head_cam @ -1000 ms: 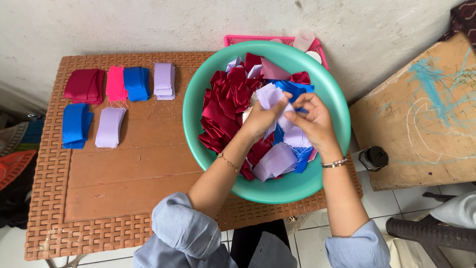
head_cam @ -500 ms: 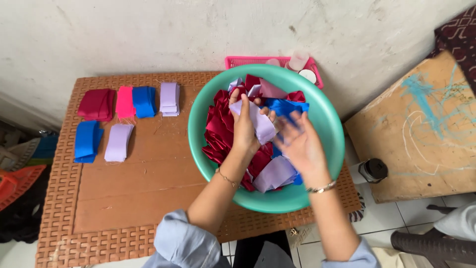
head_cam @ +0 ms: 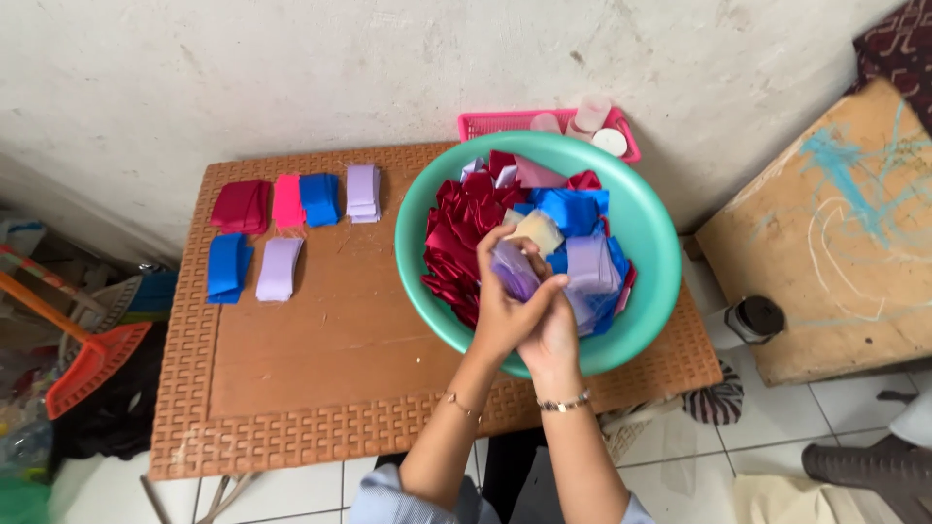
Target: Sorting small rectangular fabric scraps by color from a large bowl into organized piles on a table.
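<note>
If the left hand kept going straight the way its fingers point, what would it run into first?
The left hand, holding a lilac ribbon piece, points up and away over the green basin. It would probably meet the cream piece first, then the blue ribbons; depth is unclear.

table (head_cam: 320,349): a basin and stacks are borne on it
basin (head_cam: 423,209): set on the table's right part, cloth pieces (head_cam: 466,228) held in it
stacks (head_cam: 291,228): laid at the far left
tray (head_cam: 485,124): placed behind the basin
hands: left hand (head_cam: 503,309) and right hand (head_cam: 553,325) are kept over the basin's near part
</note>
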